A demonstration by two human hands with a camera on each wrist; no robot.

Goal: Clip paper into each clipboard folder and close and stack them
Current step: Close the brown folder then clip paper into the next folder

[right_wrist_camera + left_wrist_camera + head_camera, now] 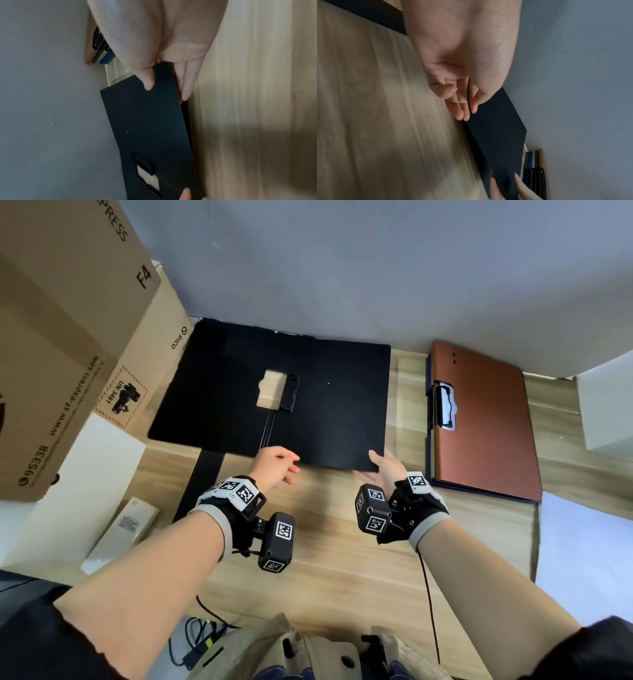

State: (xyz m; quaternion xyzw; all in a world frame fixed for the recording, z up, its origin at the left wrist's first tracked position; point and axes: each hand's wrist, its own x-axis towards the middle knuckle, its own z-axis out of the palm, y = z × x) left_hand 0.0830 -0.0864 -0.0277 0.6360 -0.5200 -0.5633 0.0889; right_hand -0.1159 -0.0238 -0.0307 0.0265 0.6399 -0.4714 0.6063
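A black clipboard folder (335, 412) lies spread open on the wooden table (325, 542), its clip (289, 392) beside a cutout. My right hand (375, 462) pinches its front right corner, thumb on top and fingers (186, 88) underneath. In the right wrist view that corner of the black folder (150, 128) is raised slightly off the wood. My left hand (287, 465) is at the front edge near the spine. In the left wrist view the black folder (498, 135) has its edge running between the thumb and fingers of the left hand (467, 112). No paper is seen in the folder.
A stack of closed folders (486, 433) with a brown one on top lies to the right, against the grey wall (342, 268). Cardboard boxes (68, 337) and a white block (78, 481) crowd the left. A white box (606, 405) stands far right.
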